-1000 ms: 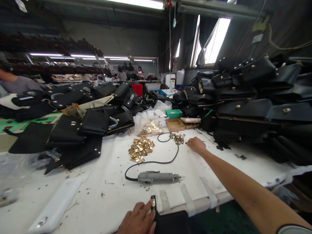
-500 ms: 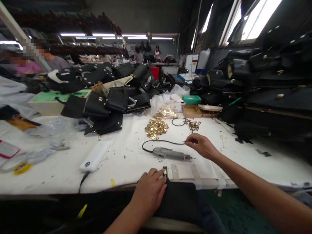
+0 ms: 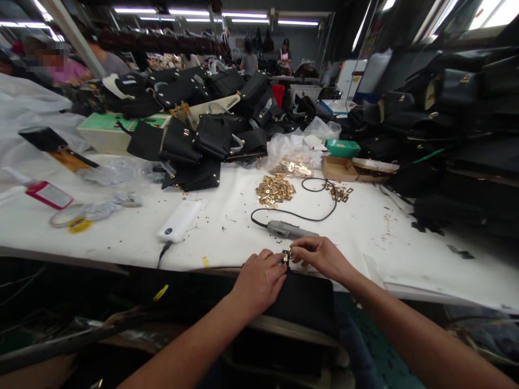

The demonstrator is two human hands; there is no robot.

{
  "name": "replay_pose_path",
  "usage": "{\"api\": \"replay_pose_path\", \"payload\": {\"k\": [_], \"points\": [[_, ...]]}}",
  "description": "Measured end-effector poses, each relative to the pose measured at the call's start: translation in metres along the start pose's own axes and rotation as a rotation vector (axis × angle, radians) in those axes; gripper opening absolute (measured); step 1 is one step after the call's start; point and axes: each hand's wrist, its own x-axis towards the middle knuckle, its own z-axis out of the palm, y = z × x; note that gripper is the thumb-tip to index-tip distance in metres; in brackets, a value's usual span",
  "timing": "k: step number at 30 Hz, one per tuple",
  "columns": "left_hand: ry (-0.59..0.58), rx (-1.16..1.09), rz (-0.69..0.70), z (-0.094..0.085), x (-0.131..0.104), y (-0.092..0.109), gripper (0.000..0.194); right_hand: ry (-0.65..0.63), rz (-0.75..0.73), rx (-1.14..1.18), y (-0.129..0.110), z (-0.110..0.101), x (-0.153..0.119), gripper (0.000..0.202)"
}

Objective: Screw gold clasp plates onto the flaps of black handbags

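black bags [image 3: 213, 138] crowd a white table [image 3: 239, 246], strip lights [image 3: 244, 15] far beyond. at near edge, left hand [image 3: 261, 282] clasps black flap [image 3: 305, 301]; right hand [image 3: 318, 254] has reached its metal fitting [image 3: 286, 256], grip unclear.

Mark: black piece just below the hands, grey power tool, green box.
Black piece [image 3: 308, 302], head view: middle of its flat face.
Grey power tool [image 3: 284, 229], head view: its visible grey body.
Green box [image 3: 343, 149], head view: middle of its visible side.
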Motion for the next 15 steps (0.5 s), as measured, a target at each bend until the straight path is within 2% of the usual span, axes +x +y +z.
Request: {"api": "replay_pose_path", "payload": {"k": [2,6,10,15], "points": [[-0.003,-0.006,0.005,-0.001,0.000,-0.001,0.020,0.055,-0.001,-0.021,0.004,0.004,0.004,0.028],[-0.009,-0.022,0.011,0.001,0.002,-0.003,0.019,0.062,-0.013,-0.067,0.012,0.014,0.011,0.041],[0.004,-0.046,0.018,0.006,0.002,-0.007,0.015,0.101,0.042,-0.085,0.012,0.020,0.014,0.023],[0.038,-0.079,0.021,0.010,0.003,-0.010,0.015,0.149,0.093,-0.096,0.005,0.022,0.016,0.019]]}}
